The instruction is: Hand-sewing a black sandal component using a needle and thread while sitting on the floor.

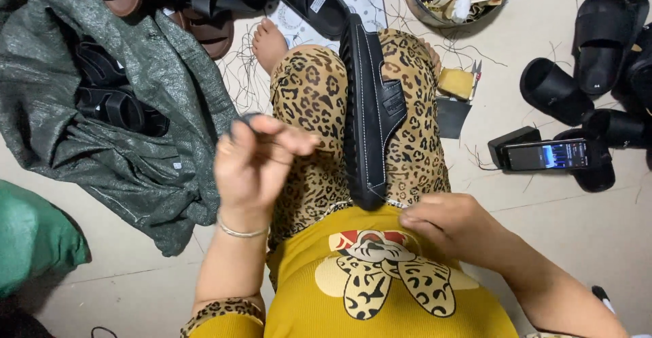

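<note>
Your left hand [255, 161] is raised at centre-left of the frame, thumb and fingertips pinched together as if drawing a thin thread taut; the thread itself is too fine to make out with certainty. Your right hand [451, 222] rests low at centre-right, fingers curled together against the near end of the black moulded slide sandal with white edge stitching [370, 107], which lies lengthwise between your leopard-print trouser legs [312, 94], its far end pointing toward the top of the frame; whether that hand grips a needle I cannot tell. Judging from this, you are mid-stitch along the sandal's edge, pulling a pass of thread through. The next move calls for keeping the sandal steady on your lap while the thread comes tight, then finding the next hole in the stitch line. Further out, a crumpled grey-green woven sack [102, 107] holding more black sandals fills the upper left. A round metal bowl of oddments [414, 2] sits at top centre, and a yellowish block [455, 82] lies just beside your right knee. A dark smartphone with a lit screen [547, 155] lies at right, near a cluster of finished black slide sandals [598, 39].
</note>
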